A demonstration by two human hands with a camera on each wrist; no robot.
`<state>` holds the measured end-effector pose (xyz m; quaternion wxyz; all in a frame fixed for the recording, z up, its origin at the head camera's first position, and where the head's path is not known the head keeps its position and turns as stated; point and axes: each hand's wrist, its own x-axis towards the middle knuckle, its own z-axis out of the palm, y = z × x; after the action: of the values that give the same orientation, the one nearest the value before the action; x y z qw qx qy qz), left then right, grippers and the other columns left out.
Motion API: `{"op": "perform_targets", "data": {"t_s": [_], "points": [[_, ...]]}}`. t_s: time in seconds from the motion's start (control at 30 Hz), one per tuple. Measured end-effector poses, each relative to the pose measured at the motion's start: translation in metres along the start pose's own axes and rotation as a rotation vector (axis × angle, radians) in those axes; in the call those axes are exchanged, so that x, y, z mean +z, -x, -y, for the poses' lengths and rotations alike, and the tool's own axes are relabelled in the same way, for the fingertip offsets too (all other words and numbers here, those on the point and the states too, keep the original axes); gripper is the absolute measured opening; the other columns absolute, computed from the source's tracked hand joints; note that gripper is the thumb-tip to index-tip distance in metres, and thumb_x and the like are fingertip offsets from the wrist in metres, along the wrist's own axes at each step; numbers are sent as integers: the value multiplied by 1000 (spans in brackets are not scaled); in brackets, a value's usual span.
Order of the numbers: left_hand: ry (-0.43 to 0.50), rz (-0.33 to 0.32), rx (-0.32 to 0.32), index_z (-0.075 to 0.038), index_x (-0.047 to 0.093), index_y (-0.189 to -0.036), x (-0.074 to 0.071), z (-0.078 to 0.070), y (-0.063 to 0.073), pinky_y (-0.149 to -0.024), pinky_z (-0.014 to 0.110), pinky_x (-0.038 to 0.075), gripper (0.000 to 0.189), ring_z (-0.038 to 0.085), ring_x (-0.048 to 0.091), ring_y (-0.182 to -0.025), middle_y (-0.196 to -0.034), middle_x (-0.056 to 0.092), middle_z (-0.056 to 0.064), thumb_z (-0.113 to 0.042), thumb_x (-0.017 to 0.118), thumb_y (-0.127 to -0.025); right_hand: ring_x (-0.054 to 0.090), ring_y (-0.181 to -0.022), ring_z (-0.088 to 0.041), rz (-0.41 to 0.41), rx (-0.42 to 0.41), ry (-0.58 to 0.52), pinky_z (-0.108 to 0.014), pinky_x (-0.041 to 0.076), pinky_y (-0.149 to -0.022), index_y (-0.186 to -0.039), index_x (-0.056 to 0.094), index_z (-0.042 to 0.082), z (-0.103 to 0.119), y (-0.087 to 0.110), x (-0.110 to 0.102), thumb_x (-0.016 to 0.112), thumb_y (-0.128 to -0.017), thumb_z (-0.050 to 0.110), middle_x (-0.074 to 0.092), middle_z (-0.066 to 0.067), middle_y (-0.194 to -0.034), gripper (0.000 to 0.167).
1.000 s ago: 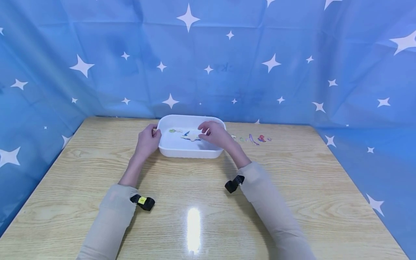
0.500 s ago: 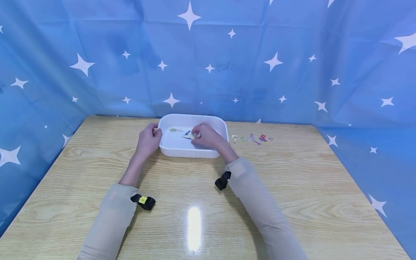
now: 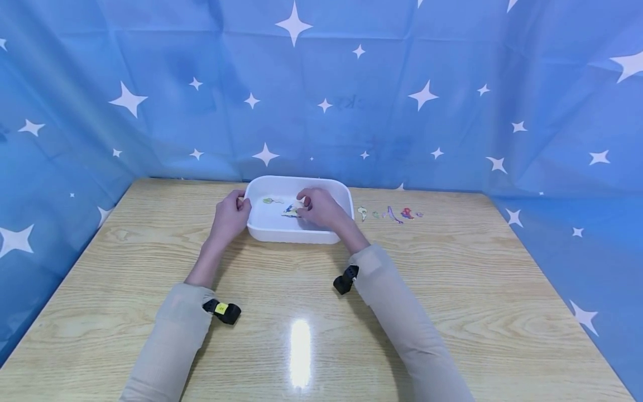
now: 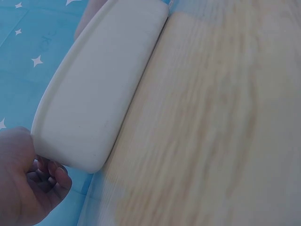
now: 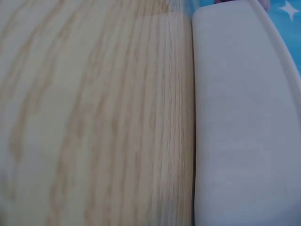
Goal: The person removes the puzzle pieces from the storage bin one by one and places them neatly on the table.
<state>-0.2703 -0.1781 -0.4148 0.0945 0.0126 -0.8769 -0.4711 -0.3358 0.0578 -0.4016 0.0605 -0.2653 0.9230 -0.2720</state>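
A white plastic tub stands at the table's far side. My left hand grips its left end; in the left wrist view the hand's thumb lies at the rim and the fingers curl beneath it. Inside the tub, my right hand pinches a flat cutout piece with blue and yellow markings, its right part hidden behind the fingers. Left of that piece, a small green cutout lies on the tub floor. The right wrist view has only the tub's outer wall and table, the right hand being out of it.
Right of the tub, several small flat cutouts lie in a row, among them a whitish one, a purple one and a red one. Behind the wooden table hangs a blue star-patterned curtain.
My right hand has moved left and down within the tub and closed its fingertips on the blue-and-yellow cutout, which now sits at a different angle. The left hand stays at the tub's rim.
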Motion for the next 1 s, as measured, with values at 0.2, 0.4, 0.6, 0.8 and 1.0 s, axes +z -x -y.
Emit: {"op": "perform_targets", "data": {"t_s": [0.2,0.4,0.6,0.8,1.0], "points": [[1,1,2,9,52,-137,1,-1,-1,-63,33,42,41,23,48,-71,-82,50,11,-14,45,-104,63,-90,-20,-24,1,-37,-31,51,-83,-116,68,0,0,2,-2,71,-93,15,67,-10,-98,28],[-6,4,-5,9,51,-138,1,0,0,-62,32,42,41,22,48,-70,-83,50,11,-14,45,-104,66,-84,-18,-87,-14,-164,-27,52,-81,-103,65,1,0,6,-3,74,-88,12,68,-9,-92,21],[-6,5,-15,9,51,-138,2,2,0,-63,32,42,41,23,49,-72,-84,51,12,-14,45,-105,68,-84,-19,-142,-43,-234,-26,53,-80,-97,64,2,4,15,-11,77,-83,13,69,-9,-92,21],[-4,1,-13,9,52,-138,1,3,0,-64,33,42,41,23,49,-72,-85,51,11,-15,45,-105,69,-90,-22,-200,-57,-325,-27,55,-81,-99,66,2,0,26,-19,78,-85,10,69,-11,-96,20],[-7,2,-11,9,52,-138,2,2,0,-63,32,42,41,22,48,-72,-84,49,11,-14,45,-105,70,-94,-24,-238,-74,-332,-30,55,-84,-113,69,0,-7,42,-31,76,-89,13,71,-12,-103,28]]}}
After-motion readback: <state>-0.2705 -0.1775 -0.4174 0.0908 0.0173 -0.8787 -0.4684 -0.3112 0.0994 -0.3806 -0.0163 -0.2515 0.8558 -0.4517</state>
